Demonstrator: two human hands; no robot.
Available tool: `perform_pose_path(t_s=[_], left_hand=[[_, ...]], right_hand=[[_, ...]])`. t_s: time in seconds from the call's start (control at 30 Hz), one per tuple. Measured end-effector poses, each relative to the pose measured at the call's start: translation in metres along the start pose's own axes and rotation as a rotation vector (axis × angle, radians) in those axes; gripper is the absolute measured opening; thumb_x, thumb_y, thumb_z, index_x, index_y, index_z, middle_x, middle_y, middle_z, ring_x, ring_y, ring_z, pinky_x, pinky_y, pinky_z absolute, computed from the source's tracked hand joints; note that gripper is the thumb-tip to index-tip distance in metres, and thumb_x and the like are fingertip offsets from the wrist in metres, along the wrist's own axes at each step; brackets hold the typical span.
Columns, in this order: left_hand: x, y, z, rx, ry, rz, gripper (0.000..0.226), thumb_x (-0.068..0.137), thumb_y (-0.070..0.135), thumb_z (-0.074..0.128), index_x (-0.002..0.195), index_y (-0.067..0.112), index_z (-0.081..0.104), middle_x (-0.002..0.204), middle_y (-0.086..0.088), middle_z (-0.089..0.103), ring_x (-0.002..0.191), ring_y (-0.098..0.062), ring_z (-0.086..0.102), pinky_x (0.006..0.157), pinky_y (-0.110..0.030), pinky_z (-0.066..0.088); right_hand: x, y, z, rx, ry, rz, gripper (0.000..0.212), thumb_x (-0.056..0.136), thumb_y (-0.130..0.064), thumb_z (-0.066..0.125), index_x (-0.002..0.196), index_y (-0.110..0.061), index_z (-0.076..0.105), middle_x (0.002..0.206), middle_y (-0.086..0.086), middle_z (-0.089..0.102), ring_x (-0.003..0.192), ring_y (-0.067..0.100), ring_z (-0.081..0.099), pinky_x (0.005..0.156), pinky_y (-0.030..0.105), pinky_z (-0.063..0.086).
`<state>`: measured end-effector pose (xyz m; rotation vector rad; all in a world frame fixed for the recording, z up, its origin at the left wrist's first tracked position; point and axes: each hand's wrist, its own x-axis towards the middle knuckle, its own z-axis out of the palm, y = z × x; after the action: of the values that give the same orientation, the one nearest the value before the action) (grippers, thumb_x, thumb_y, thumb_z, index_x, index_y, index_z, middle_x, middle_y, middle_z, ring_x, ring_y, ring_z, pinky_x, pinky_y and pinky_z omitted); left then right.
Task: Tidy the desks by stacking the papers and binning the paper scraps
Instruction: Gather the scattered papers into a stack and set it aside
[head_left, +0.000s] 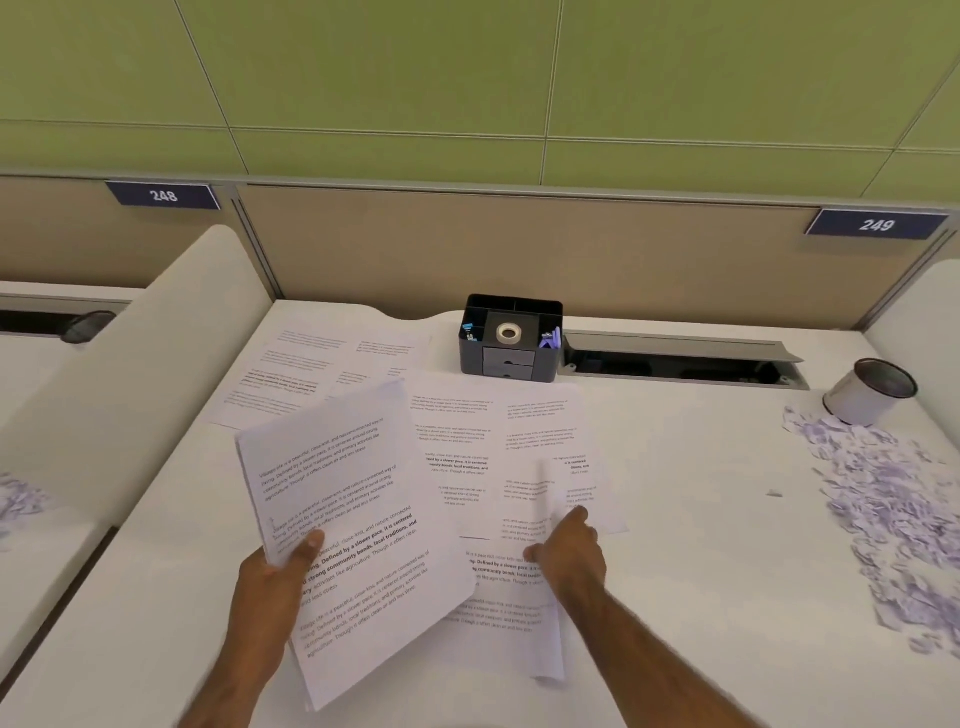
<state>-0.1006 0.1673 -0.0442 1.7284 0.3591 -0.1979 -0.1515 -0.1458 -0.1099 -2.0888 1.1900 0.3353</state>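
On the desk (701, 519), the stack (353, 519) is gripped by the left hand (283, 571). Loose sheets (467, 441) are spread right under the nearer right hand (569, 551), fingers maybe pinching one, blurry tbh.

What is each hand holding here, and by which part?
The left hand grips a stack of printed sheets at its lower left edge, thumb on top. The right hand touches a loose sheet on the desk; grip unclear.

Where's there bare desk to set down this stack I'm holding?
Bare desk lies between the loose sheets and the paper scraps, running to the front edge; another strip is left of the stack. The middle is crowded with sheets, the right side with scraps.
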Motion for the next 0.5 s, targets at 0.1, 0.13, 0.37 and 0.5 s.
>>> perform_pose_path(t_s=[0.1, 0.13, 0.37, 0.5], left_hand=[[0.003, 0.000, -0.002, 0.001, -0.006, -0.005, 0.016, 0.095, 0.027, 0.070, 0.109, 0.021, 0.068, 0.096, 0.001, 0.077, 0.088, -0.030, 0.074, 0.082, -0.048, 0.058], [0.003, 0.000, -0.002, 0.005, -0.005, -0.005, 0.013, 0.095, 0.028, 0.070, 0.106, 0.021, 0.068, 0.095, 0.001, 0.078, 0.087, -0.030, 0.074, 0.082, -0.048, 0.059], [0.007, 0.004, 0.001, 0.012, -0.009, -0.003, 0.011, 0.096, 0.026, 0.069, 0.104, 0.019, 0.068, 0.091, 0.000, 0.078, 0.085, -0.031, 0.074, 0.082, -0.048, 0.058], [0.014, 0.003, 0.003, 0.009, -0.003, -0.011, 0.015, 0.095, 0.028, 0.070, 0.108, 0.019, 0.068, 0.096, -0.002, 0.078, 0.088, -0.032, 0.074, 0.086, -0.051, 0.058]], right_hand=[[0.004, 0.000, -0.001, -0.004, 0.004, 0.017, 0.060, 0.079, -0.022, 0.078, 0.125, -0.009, 0.042, 0.125, 0.012, 0.063, 0.112, 0.033, 0.065, 0.092, 0.042, 0.055], [0.005, 0.000, -0.003, 0.006, 0.006, 0.025, 0.050, 0.080, -0.020, 0.074, 0.121, -0.009, 0.046, 0.121, 0.010, 0.065, 0.108, 0.031, 0.067, 0.091, 0.041, 0.056], [0.034, 0.002, -0.017, 0.449, -0.005, -0.005, 0.033, 0.070, -0.015, 0.071, 0.100, -0.002, 0.067, 0.099, 0.012, 0.073, 0.087, 0.029, 0.070, 0.075, 0.037, 0.060], [0.057, -0.011, -0.036, 0.512, 0.066, -0.057, 0.017, 0.080, -0.009, 0.069, 0.093, 0.001, 0.066, 0.100, 0.012, 0.072, 0.091, 0.029, 0.068, 0.072, 0.030, 0.051]])
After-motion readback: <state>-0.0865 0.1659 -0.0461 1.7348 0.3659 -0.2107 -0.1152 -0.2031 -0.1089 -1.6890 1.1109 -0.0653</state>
